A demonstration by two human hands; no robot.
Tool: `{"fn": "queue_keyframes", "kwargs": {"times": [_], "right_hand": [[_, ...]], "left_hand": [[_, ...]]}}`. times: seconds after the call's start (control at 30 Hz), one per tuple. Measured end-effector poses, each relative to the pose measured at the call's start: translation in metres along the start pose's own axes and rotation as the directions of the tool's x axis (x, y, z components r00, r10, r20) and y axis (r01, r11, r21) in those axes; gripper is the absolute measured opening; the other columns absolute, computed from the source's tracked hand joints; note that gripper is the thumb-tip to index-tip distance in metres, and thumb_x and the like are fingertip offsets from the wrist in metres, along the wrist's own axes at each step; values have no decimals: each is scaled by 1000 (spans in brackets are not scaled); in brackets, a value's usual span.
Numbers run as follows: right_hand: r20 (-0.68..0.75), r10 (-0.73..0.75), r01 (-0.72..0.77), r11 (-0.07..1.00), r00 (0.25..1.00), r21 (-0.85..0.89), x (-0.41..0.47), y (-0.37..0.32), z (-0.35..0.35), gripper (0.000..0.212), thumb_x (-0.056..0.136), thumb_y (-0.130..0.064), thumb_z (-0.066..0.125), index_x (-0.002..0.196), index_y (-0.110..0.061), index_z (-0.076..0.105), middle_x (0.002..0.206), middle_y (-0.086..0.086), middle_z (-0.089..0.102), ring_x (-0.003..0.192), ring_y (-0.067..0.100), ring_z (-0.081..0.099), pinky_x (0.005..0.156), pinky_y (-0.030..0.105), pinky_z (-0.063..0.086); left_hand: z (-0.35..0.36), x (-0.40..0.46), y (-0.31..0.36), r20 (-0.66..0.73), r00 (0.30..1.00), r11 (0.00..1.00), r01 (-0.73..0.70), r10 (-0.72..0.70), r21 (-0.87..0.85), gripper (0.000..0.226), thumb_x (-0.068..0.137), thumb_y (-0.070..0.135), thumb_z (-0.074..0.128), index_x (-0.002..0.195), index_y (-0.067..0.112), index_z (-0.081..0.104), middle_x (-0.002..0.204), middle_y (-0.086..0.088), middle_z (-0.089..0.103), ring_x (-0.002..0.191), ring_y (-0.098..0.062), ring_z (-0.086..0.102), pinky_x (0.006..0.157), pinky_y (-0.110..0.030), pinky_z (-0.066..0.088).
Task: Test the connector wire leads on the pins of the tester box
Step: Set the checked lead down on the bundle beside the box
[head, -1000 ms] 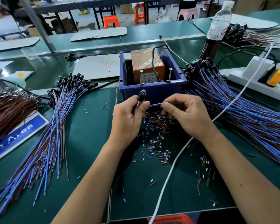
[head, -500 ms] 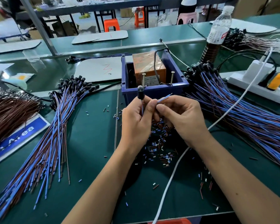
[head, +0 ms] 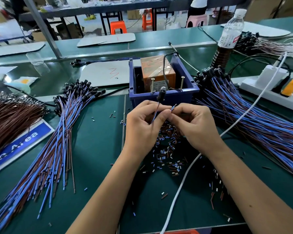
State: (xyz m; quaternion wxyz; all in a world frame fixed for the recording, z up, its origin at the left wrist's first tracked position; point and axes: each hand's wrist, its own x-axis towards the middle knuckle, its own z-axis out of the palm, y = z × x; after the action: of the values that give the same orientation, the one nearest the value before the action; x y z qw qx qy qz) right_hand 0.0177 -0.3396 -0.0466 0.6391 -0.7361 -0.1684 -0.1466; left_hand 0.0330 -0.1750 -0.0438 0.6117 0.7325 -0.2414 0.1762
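Blue wire leads (head: 156,114) pinched between left hand (head: 142,125) and, seemingly, right hand (head: 194,125).

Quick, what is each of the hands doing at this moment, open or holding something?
Left hand: closed, pinching the wire below its black connector.
Right hand: closed, pinching the wire's free blue end.

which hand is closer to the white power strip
Right. The right hand sits in front of the blue box, on the side of the power strip at the far right; the left hand is farther off, beyond it.
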Motion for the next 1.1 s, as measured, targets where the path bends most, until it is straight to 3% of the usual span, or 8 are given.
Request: {"fn": "queue_keyframes", "kwargs": {"times": [0.13,0.23,0.3,0.4,0.57,0.67,0.83,1.1], "right_hand": [[17,-22,22,1000,1000,-22,0,1,1,17,94,-5,75,82,-18,72,59,-22,61,51,-4,53,56,6,39],[23,-32,33,999,999,-40,-1,1,2,15,93,-5,75,86,-18,74,64,-20,65,55,-4,58,58,6,42],[25,-35,36,999,999,-40,-1,2,3,12,93,-7,76,86,-16,75,66,-19,66,57,-3,58,60,7,42],[19,-33,33,999,999,-3,-1,2,4,10,94,-8,76,86,-14,75,61,-20,64,53,-3,57,56,6,41],[-116,-19,21,1000,993,21,1,-2,2,11,101,-13,68,91,-18,71,82,1,73,49,13,59,51,24,49],[-155,-36,41,999,987,32,1,-4,1,12,107,-16,58,96,-16,62,95,7,76,42,24,57,46,34,51],[-326,-46,36,999,944,-38,0,-1,3,5,102,-17,68,101,-13,68,78,5,75,39,18,52,43,27,45],[-506,-276,117,939,817,-323,7,-1,9,11,102,-20,68,101,-11,76,77,-6,74,62,6,69,58,19,51]], "left_hand": [[-3,2,3,31,995,988,99,-96,-116,6,86,9,79,90,14,79,89,-11,74,83,-30,71,77,-53,58],[-4,2,4,62,983,970,178,-171,-162,8,80,14,84,84,17,77,82,-29,67,61,-46,54,60,-51,44],[-4,2,4,69,983,962,182,-171,-204,9,80,11,83,82,15,75,82,-23,70,64,-42,58,62,-49,47],[-6,3,5,28,987,945,161,-159,-284,8,83,7,82,84,13,76,85,-5,75,73,-18,67,70,-29,56],[-12,5,2,-136,975,944,127,-175,-303,6,91,10,77,87,15,74,82,-11,77,40,-12,44,42,-20,38],[-11,5,2,-228,956,958,125,-185,-257,4,93,14,76,89,15,75,81,-7,77,41,-9,44,42,-20,38],[-6,10,2,-372,909,981,158,-188,-111,7,95,17,75,88,17,74,74,0,75,44,-7,47,45,-26,41],[8,15,8,-509,847,988,148,-151,-47,19,96,18,73,78,22,69,60,5,64,56,-8,55,61,-27,46]]}}
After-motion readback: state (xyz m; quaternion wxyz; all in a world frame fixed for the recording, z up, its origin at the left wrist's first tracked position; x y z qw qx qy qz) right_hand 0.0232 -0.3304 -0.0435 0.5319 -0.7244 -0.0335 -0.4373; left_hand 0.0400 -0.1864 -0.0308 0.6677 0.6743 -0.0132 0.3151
